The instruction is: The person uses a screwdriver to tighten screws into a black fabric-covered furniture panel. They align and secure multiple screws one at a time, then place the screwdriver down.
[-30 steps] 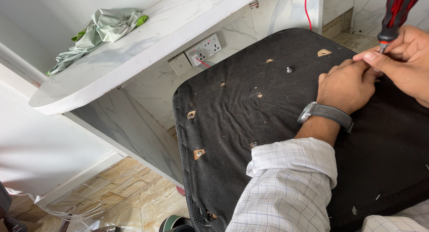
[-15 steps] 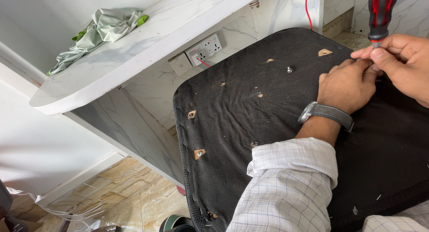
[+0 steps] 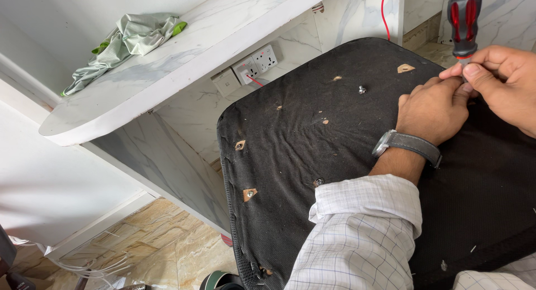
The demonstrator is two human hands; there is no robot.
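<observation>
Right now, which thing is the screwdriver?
Find the big black fabric-covered panel lying beside the white marble counter. At its far right edge, two hands meet. The screwdriver stands upright above their fingertips, the only thing with a red-and-black handle.

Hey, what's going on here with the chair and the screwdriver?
A person is working on the black fabric underside of a chair seat tipped against a marble counter. The right hand holds a red and black screwdriver upright, tip down at the seat, while the left hand steadies it near the tip. A green cloth lies on the counter.
</observation>
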